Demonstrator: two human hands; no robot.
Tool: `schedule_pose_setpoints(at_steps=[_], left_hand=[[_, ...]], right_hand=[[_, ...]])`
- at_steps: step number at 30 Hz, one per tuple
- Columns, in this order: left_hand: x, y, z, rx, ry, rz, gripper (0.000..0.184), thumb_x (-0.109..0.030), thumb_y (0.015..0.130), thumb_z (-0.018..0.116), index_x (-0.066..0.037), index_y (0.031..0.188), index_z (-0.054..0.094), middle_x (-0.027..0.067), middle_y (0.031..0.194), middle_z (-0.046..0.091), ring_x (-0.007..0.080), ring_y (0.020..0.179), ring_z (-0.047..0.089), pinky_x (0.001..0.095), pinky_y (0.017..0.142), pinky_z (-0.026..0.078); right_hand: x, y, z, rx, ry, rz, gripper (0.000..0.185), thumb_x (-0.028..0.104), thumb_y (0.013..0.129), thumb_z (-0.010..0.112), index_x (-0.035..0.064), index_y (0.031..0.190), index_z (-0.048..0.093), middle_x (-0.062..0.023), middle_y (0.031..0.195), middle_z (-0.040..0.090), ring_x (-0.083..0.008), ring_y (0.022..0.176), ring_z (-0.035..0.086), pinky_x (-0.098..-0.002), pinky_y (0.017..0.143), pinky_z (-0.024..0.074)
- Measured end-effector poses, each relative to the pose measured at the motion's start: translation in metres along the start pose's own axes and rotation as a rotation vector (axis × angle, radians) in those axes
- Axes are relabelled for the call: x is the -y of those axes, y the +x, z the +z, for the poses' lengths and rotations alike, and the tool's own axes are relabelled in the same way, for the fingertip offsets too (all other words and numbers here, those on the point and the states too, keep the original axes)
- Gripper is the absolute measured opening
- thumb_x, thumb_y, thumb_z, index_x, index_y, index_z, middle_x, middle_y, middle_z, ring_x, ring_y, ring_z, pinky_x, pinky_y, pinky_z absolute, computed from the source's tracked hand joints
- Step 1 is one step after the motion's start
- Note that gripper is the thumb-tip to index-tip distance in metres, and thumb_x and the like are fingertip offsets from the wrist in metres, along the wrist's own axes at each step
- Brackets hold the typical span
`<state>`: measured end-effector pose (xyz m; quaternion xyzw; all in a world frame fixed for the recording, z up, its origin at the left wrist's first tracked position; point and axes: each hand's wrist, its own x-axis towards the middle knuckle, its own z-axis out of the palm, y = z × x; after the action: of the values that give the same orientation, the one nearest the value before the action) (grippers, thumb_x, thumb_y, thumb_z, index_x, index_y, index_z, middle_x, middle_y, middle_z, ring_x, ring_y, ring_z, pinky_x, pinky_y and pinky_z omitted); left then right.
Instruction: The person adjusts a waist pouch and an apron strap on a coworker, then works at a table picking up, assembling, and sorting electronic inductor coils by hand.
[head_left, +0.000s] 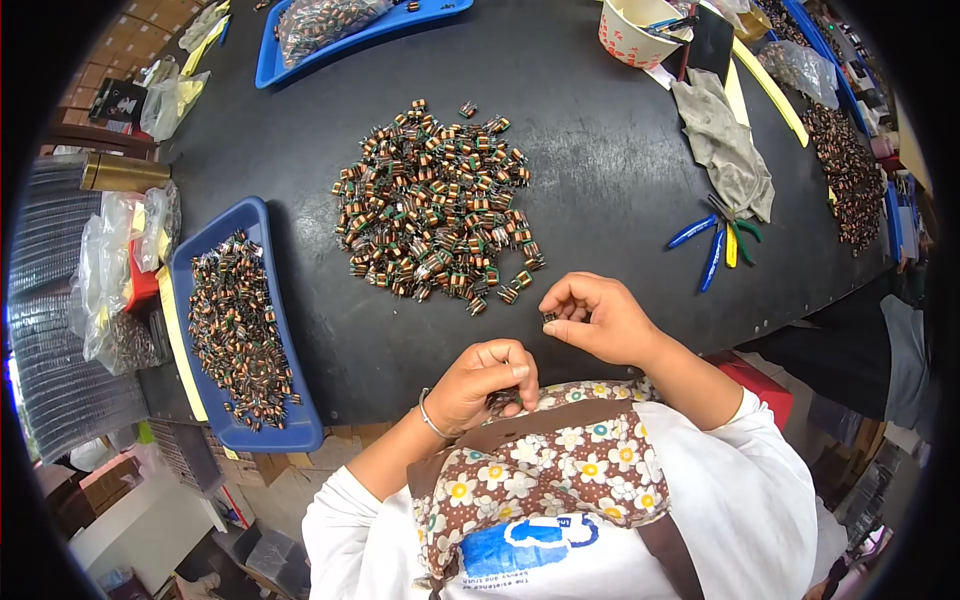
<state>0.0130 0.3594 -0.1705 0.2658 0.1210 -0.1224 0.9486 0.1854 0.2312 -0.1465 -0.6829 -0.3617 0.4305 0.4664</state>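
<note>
My right hand is closed in a pinch around a small wire-wound coil, its dark end showing at the fingertips. Close to the apron, my left hand has its fingers curled in. Something small and dark shows under those fingers, too hidden to make out. Just beyond both hands spreads a loose pile of copper-wound coils with green and black parts. A few coils lie at the pile's near edge, closest to my right hand.
At left, a blue tray holds many more coils. Another blue tray with a bagged heap stands at the back. Pliers, a grey cloth and a paper tub lie on the right. More coils sit far right.
</note>
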Motion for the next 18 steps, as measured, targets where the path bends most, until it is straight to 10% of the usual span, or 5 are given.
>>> schedule_pose_setpoints(at_steps=[8, 12, 18], left_hand=[[-0.007, 0.004, 0.012, -0.147, -0.058, -0.077, 0.024, -0.024, 0.094, 0.045, -0.001, 0.092, 0.051, 0.0143, 0.086, 0.057, 0.0147, 0.063, 0.058, 0.0203, 0.042, 0.041], [-0.005, 0.003, 0.008, -0.110, 0.041, -0.069, 0.023, -0.022, 0.094, 0.044, -0.001, 0.097, 0.052, 0.0151, 0.093, 0.059, 0.0141, 0.063, 0.059, 0.0196, 0.043, 0.042], [-0.012, 0.001, 0.014, -0.202, 0.016, -0.157, 0.024, -0.021, 0.094, 0.047, 0.000, 0.104, 0.053, 0.0099, 0.083, 0.059, 0.0112, 0.061, 0.056, 0.0189, 0.042, 0.040]], right_hand=[[0.024, -0.003, 0.000, 0.207, 0.172, -0.180, 0.015, 0.002, 0.074, 0.068, 0.0014, 0.088, 0.063, -0.0060, 0.086, 0.061, -0.0099, 0.068, 0.056, -0.0221, 0.060, 0.0453], [0.008, 0.023, -0.001, -0.291, -0.432, -0.303, 0.018, 0.001, 0.073, 0.066, 0.0039, 0.090, 0.062, -0.0053, 0.083, 0.058, -0.0133, 0.063, 0.055, -0.0250, 0.056, 0.0444], [0.005, 0.026, -0.006, -0.185, -0.515, -0.258, 0.016, 0.000, 0.072, 0.065, 0.0054, 0.087, 0.062, -0.0050, 0.083, 0.059, -0.0195, 0.066, 0.058, -0.0295, 0.059, 0.0469]])
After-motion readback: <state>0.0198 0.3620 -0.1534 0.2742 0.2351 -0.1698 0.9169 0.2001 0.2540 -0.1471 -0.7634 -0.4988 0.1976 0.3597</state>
